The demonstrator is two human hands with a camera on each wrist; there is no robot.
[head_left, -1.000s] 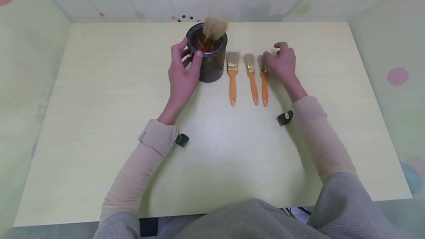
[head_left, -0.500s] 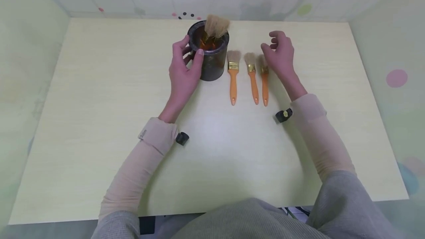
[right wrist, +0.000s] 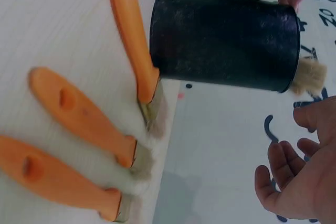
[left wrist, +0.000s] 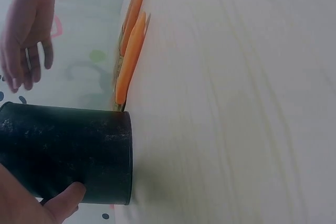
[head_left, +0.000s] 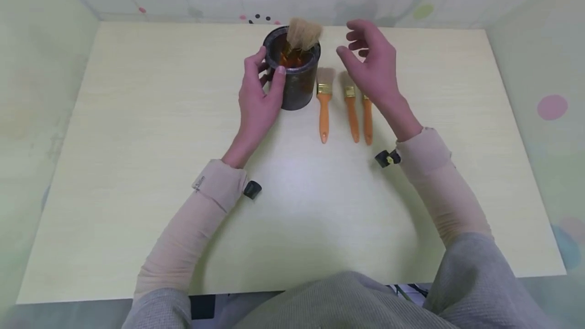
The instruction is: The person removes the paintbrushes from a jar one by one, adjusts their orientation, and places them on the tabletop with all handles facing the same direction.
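- Head view: black can [head_left: 294, 83], upright on the desk [head_left: 137, 116], is gripped by the left hand [head_left: 260, 95]; right hand [head_left: 372, 67] is held relaxed, fingers apart, above three orange brushes [head_left: 351, 110].
- Left wrist view: thumb is pressed on the can [left wrist: 68, 161].
- Right wrist view: brushes [right wrist: 79, 114] are laid side by side beside the can [right wrist: 226, 40].

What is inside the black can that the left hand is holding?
The black can, gripped by the left hand, holds brushes standing bristles up, with orange handles showing below its rim. How many there are, and the can's bottom, cannot be seen: the wall covers them.
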